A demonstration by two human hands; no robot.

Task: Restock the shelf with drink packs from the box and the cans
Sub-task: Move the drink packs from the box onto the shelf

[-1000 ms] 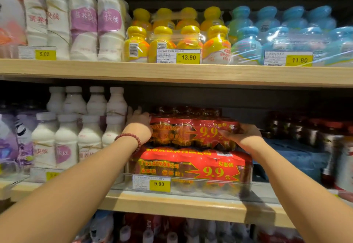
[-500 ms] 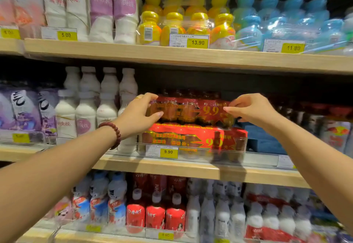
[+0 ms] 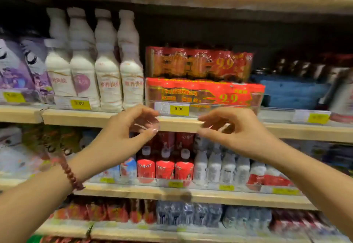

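Note:
Two red shrink-wrapped drink packs marked 9.9 sit stacked on the middle shelf (image 3: 286,130): the upper pack (image 3: 198,64) rests on the lower pack (image 3: 204,93), behind a clear rail with a yellow 9.90 price tag (image 3: 179,108). My left hand (image 3: 126,133), with a bead bracelet on the wrist, hovers in front of the shelf edge below the packs, fingers curled and apart, holding nothing. My right hand (image 3: 236,133) mirrors it to the right, also empty. Neither hand touches the packs.
White milk-drink bottles (image 3: 95,70) stand left of the packs, purple cartons (image 3: 17,66) further left. A blue pack (image 3: 292,93) and dark bottles (image 3: 305,66) lie to the right. Red and white bottles (image 3: 183,166) fill the shelf below; more packs line the lowest shelf.
Both hands have let go of the upper red pack and drawn back and down to the shelf edge. The view has tilted downward, showing lower shelves.

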